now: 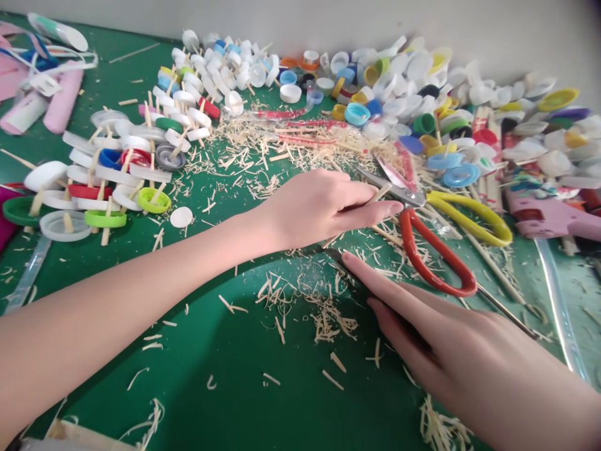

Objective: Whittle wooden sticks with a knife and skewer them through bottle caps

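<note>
My left hand (314,207) reaches across the middle of the green table, closed in a pinch on a short wooden stick (382,192). One end of that stick pokes out above the thumb. At the lower right, my right hand (451,332) is wrapped round a dark knife (337,255). Its index finger lies along the back of the blade, and most of the handle is hidden under the fingers. The blade tip is just below my left hand. Scissors (416,200) with one red and one yellow handle lie just right of my left fingertips.
Wood shavings (323,313) are scattered over the green table (197,376). Bottle caps on sticks (110,172) stand at the left; loose caps (389,81) pile along the wall. A pink glue gun (544,213) lies right, near a clear glue stick (556,307).
</note>
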{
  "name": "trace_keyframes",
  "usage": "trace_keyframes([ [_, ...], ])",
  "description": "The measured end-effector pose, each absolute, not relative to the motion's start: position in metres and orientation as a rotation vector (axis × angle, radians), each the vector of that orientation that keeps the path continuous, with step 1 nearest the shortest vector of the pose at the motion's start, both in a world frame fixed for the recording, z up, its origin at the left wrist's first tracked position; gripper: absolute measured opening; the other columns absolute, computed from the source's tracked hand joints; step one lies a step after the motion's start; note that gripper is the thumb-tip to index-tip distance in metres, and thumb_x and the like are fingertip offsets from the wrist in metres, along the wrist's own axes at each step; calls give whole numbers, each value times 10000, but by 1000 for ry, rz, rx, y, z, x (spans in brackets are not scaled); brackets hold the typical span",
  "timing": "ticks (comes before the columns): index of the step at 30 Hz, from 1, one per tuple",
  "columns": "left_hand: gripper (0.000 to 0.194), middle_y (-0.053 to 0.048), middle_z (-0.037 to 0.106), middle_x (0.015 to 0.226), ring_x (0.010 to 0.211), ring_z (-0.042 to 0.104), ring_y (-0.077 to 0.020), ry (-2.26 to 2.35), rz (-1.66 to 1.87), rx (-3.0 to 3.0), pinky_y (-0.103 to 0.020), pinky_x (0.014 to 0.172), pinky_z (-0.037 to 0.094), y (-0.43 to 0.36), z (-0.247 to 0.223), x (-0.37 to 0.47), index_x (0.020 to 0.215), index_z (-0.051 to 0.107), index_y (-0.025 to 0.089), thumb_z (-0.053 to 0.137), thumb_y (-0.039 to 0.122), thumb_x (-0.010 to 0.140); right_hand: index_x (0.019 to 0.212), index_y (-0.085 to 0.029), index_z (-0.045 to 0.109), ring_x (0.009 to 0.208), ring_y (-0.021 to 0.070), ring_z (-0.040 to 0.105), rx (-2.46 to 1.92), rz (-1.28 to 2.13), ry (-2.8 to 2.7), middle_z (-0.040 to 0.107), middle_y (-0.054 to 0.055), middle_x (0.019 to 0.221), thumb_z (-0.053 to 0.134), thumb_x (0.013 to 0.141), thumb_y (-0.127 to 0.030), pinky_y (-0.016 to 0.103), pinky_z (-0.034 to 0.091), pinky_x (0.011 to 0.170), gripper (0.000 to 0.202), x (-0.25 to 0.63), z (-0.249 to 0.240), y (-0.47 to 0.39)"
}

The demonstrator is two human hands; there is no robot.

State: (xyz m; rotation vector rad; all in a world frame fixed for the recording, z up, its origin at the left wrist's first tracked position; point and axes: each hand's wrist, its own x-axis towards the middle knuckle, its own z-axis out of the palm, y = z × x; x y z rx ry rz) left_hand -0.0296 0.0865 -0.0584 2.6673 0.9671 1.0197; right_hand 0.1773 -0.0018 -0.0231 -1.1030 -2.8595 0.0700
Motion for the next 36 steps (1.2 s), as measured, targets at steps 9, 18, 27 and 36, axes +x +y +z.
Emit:
trace_keyframes([
  [9,591,54,230,491,464,368,-19,1050,1041,2593,-189,538,328,87,-56,-29,500,353,148,208,482,966,1485,-260,240,423,142,595,-1204,17,-2814,710,-8,891,325,944,-229,267,424,309,548,179,-27,-3],
  [18,720,42,304,525,536,505,-22,1130,920,2679,-218,627,404,85,-54,-30,536,465,107,-23,456,933,1494,-296,213,400,151,570,-1225,-102,-2822,686,6,864,315,920,-225,282,373,262,587,179,-27,-4],
  [27,587,40,352,509,541,519,-52,1074,956,2616,-198,582,381,87,-56,-30,578,483,125,187,461,958,1483,-332,231,423,101,550,-1228,45,-2779,649,-12,801,337,959,-253,205,429,397,540,182,-23,6],
  [36,624,43,340,509,487,480,-21,1032,979,2603,-174,535,335,86,-55,-31,570,458,127,92,456,953,1481,-338,237,482,93,578,-1190,56,-2807,676,-9,884,340,963,-255,202,447,435,535,180,-25,7],
])
